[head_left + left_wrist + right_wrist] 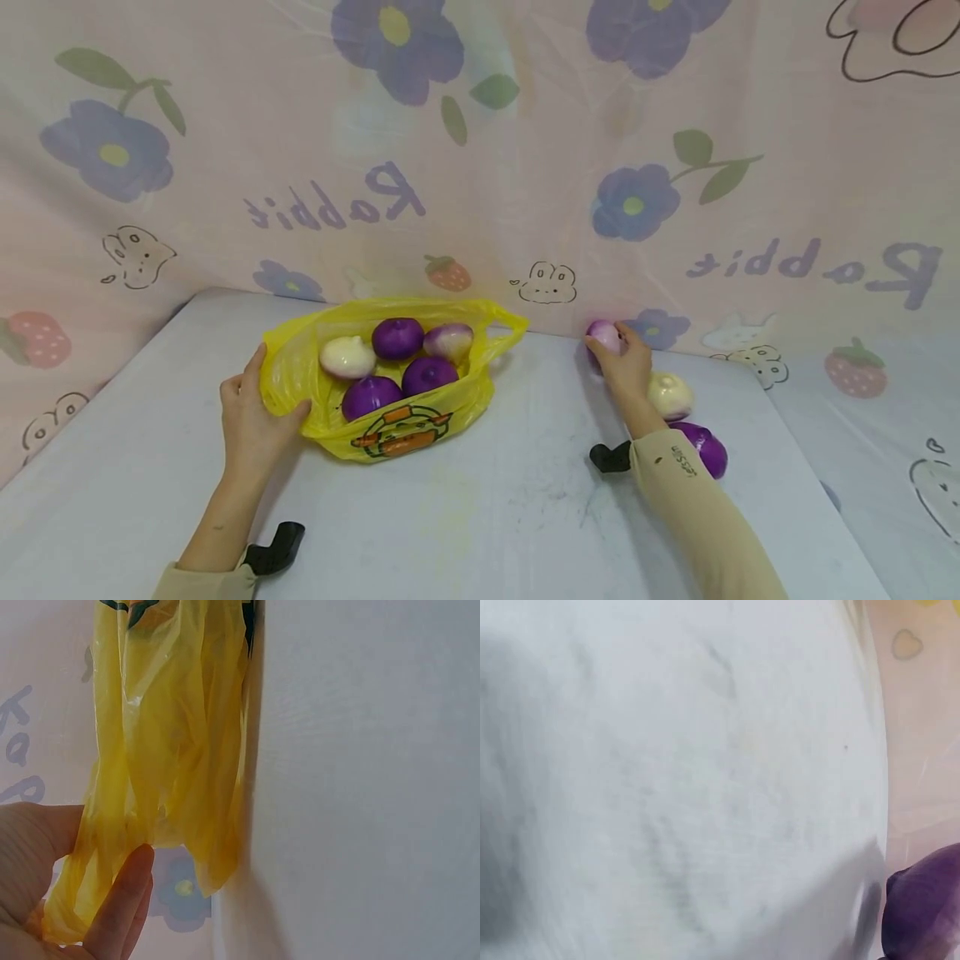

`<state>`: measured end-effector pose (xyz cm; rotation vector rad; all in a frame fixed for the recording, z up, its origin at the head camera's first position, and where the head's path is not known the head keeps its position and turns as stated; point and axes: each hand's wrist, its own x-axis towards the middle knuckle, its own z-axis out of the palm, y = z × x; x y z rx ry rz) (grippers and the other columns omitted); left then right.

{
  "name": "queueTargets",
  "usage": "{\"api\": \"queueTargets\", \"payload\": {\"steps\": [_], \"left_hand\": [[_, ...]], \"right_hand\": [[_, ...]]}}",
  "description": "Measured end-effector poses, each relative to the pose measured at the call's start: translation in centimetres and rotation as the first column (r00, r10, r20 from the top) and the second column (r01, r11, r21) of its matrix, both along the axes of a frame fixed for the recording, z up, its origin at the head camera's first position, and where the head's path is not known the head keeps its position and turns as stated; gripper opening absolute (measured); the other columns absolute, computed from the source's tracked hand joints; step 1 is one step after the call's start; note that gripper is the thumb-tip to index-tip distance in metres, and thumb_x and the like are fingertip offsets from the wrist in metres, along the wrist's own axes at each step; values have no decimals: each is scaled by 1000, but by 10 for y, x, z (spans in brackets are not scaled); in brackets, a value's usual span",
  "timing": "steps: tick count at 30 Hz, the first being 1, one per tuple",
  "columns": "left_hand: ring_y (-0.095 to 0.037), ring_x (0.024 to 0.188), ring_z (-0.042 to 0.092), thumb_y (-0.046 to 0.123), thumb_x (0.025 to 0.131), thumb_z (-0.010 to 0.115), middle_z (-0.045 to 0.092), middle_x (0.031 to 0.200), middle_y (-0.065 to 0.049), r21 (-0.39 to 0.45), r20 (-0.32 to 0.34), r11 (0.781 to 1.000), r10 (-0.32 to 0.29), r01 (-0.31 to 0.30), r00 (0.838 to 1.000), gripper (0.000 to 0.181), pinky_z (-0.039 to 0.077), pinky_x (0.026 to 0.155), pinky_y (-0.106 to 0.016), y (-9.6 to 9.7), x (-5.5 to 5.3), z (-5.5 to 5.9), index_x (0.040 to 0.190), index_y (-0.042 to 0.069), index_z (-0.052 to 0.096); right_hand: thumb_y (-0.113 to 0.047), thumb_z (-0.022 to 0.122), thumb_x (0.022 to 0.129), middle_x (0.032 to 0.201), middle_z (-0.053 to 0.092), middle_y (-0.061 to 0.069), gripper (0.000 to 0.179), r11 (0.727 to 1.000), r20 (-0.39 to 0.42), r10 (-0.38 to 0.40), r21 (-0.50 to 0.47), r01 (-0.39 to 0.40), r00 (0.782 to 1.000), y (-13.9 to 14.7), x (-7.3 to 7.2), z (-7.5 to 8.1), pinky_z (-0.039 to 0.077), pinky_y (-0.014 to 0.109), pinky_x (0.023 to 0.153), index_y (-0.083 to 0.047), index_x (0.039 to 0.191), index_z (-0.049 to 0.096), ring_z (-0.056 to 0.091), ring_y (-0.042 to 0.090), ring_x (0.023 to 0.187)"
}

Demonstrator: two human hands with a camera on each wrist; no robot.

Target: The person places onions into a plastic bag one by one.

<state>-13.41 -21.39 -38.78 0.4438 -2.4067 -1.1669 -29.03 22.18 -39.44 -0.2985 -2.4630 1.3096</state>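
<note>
A yellow plastic bag (315, 429) lies with its mouth spread, holding several onions, among them a white onion (347, 357) and a dark purple onion (398, 338). My left hand (255, 425) grips the bag's left end; in the left wrist view its thumb and fingers lie around the crumpled yellow plastic (169, 735). Near the table's back edge, my right hand (628, 367) holds a pale purple onion (604, 335), which shows dark purple (926, 907) at the lower right of the right wrist view. Beside that hand sits another white onion (670, 395).
Partly behind the right forearm is a purple onion (703, 450). The white table (487, 517) has smudges near its middle right. A patterned curtain (495, 183) hangs along the back edge. Black wrist mounts (276, 548) stick out from both sleeves.
</note>
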Motion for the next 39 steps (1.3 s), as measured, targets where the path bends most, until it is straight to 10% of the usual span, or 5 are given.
{"api": "queueTargets", "payload": {"steps": [39], "left_hand": [[-53, 116, 37, -1, 75, 73, 29, 131, -36, 12, -3, 1000, 0, 0, 1000, 92, 32, 101, -62, -1, 0, -1, 151, 5, 23]], "right_hand": [[-36, 75, 82, 125, 55, 13, 57, 959, -188, 143, -216, -183, 972, -52, 12, 43, 49, 39, 92, -19, 134, 57, 56, 27, 108]]}}
